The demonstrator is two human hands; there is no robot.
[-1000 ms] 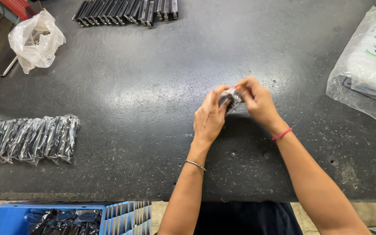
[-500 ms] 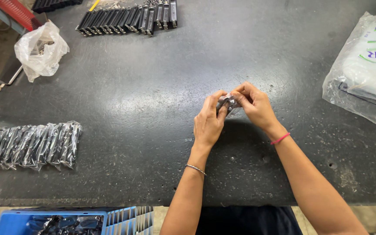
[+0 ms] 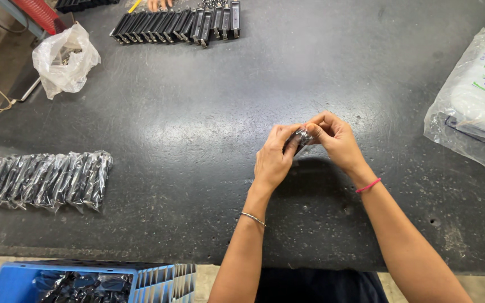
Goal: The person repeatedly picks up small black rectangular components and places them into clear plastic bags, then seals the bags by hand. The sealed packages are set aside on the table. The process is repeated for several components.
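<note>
From my head camera, my two hands are at almost the same place as half a second ago, over the middle of the dark table (image 3: 197,129), but the whole scene now sits a little lower and more to the left in the picture, so more of the far edge shows. My left hand (image 3: 273,160) and my right hand (image 3: 337,141) stay pressed together around one small dark part in shiny wrap (image 3: 300,137); both are closed on it with the fingertips, and it is held just above the table top, not lying on it. The grip looks the same as before, only my right fingers curl a bit more over the top of it. On my left wrist there is one thin silver bracelet (image 3: 252,218), on my right wrist one pink band (image 3: 368,186). To the left, near me, lies one row of wrapped dark parts (image 3: 43,179), packed side by side; I cannot count them exactly. At the far side stands one row of black unwrapped parts (image 3: 178,25), also too tight for an exact count. Just behind them the fingers of another person (image 3: 160,4) have come into view, which I did not see before. Far left lies one crumpled white plastic bag (image 3: 65,59), at the right edge one big clear bag (image 3: 475,101) with a dark flat piece inside. Near me, below the table edge, is one blue crate (image 3: 12,283) with more wrapped pieces.
</note>
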